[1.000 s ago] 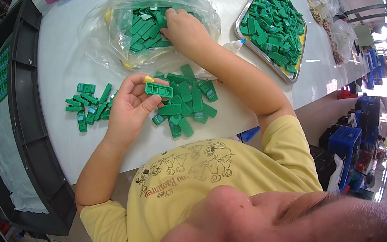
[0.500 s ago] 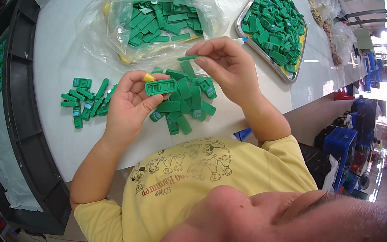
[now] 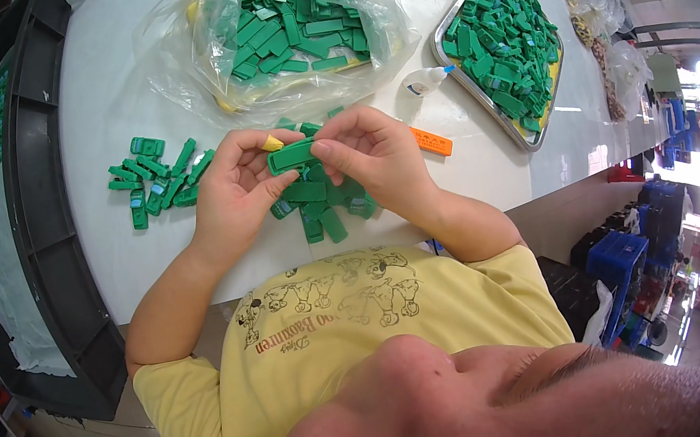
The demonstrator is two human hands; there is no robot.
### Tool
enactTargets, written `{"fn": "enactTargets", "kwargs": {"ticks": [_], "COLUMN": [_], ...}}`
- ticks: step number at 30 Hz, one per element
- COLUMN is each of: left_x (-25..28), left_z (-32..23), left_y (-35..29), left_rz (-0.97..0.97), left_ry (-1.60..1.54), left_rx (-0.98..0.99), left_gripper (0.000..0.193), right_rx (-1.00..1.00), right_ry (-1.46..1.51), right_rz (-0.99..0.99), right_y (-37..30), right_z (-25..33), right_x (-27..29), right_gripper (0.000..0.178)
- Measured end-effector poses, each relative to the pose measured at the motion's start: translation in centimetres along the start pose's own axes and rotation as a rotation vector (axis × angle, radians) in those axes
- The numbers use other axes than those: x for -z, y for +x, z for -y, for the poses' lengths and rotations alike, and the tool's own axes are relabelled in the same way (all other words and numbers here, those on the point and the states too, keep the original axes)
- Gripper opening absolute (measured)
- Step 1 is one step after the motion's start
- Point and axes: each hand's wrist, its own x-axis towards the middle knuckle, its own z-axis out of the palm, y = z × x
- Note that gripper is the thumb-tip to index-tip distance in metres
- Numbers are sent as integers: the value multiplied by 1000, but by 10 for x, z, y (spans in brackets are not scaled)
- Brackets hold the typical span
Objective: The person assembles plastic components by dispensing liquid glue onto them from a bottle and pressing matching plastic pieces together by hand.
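Between my two hands, above the table, is a green plastic toy car body, its underside up. My left hand, with a yellow cover on one fingertip, pinches it from the left. My right hand grips a flat green plate that lies over the hollow underside. I cannot tell whether the plate sits fully in. Under my hands is a loose heap of green car parts, partly hidden by them. To the left lies a smaller group of green toy cars.
A clear plastic bag of flat green plates stands at the back. At the right, a metal tray is piled with green car parts. A small white glue bottle and an orange block lie near my right hand. Dark racks border the left.
My right hand has come down and left, bringing the flat plate from beside the car body onto its hollow underside. The glue bottle and orange block now show.
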Motion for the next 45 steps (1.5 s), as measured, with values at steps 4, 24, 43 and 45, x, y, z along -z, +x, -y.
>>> {"fn": "enactTargets", "kwargs": {"ticks": [4,24,43,45], "left_x": [3,9,-7,-7], "left_z": [4,10,10,8], "left_y": [1,0,-4,-3], "left_rz": [4,-15,-115,-113], "left_ry": [43,153,-66,-75], "left_rx": [1,-44,67,84], "left_gripper": [27,25,41,43], "right_rx": [0,7,347,213], "right_ry": [-72,-106,-613,-548], "right_rz": [3,23,-111,-58], "right_y": [3,4,-2,-1], "right_z": [0,-6,-13,-12], "right_x": [0,-1,-3,-1], "right_gripper": [12,11,21,21]}}
